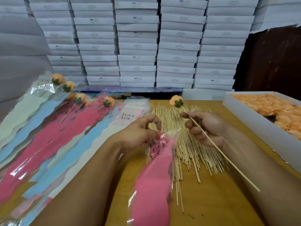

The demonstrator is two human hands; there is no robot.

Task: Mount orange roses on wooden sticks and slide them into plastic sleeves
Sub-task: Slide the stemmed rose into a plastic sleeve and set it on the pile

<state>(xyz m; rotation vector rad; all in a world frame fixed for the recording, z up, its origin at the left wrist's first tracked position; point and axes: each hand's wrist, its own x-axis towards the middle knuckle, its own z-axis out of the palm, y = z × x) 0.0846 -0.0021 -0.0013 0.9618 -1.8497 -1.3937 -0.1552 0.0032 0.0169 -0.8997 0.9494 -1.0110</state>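
Roses on sticks are the work at hand: one orange rose (176, 101) is mounted on a wooden stick (218, 148) that is pinched between the thumb and curled fingers (194, 130) of the right hand (206, 128), the flower raised above the tabletop (216, 201). A pink plastic sleeve (154, 180) is gripped at its open top by the left hand (140, 132), whose fingers are curled round the film. Between and beneath both hands a heap of bare sticks (187, 144) is spread. Finished sleeved roses (78, 103) are laid out to the left, and a white box of loose roses (273, 110) is set at the right. Stacked white boxes (138, 43) are piled behind.
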